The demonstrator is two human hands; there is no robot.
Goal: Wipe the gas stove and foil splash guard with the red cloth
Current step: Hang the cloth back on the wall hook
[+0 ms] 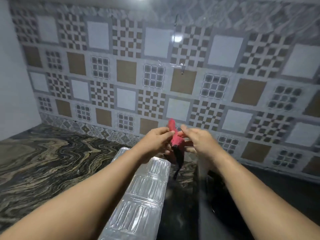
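Nearest, two bare forearms reaching forward over the dark marbled stone tabletop (43,158). Between them, a silver embossed foil splash guard (145,193), upright, running from the near edge toward the back wall. To its right, a dark, blurred surface, probably the gas stove (187,213); too dim to be sure.

Farther out, above the far end of the guard, a crumpled red cloth (175,139) with a dark lower part, held up in the air, long axis roughly vertical, tail hanging down toward the tabletop. Left hand (155,139) and right hand (199,141) meeting on it from either side, fingers (166,134) curled and pinching the upper red part. Neither hand clearly nearer; cloth squarely between them.

Likely step: bunching or folding the cloth before wiping. Guard just below and left of the cloth, so a short drop with the left hand looks the easiest start.

Beyond, a patterned tiled wall (155,75) of checks and squares.
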